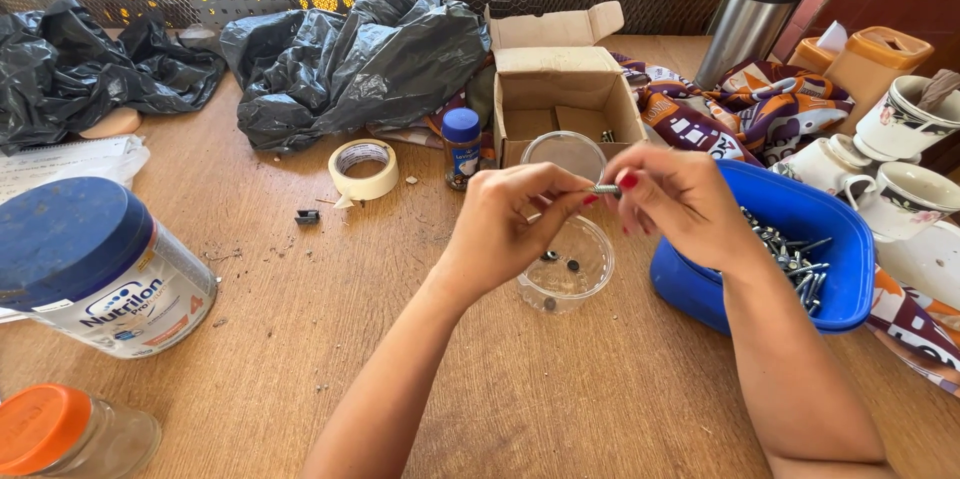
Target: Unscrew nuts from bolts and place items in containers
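My left hand point(510, 224) and my right hand point(680, 201) meet above the wooden table, both pinching one small metal bolt point(606, 189) between their fingertips. Just below them stands a clear plastic cup point(570, 269) with a few small dark nuts at its bottom. A second clear cup point(568, 151) stands behind it. To the right, under my right wrist, a blue plastic container point(835, 239) holds several metal screws point(795, 264).
An open cardboard box point(565, 89) stands behind the cups, with a tape roll point(363, 169) and small blue-capped bottle point(461, 147) to its left. Black plastic bags point(360, 59), a blue-lidded tin point(95, 269), an orange-lidded jar point(60, 434), a steel flask point(755, 9) and cups point(915, 119) ring the table.
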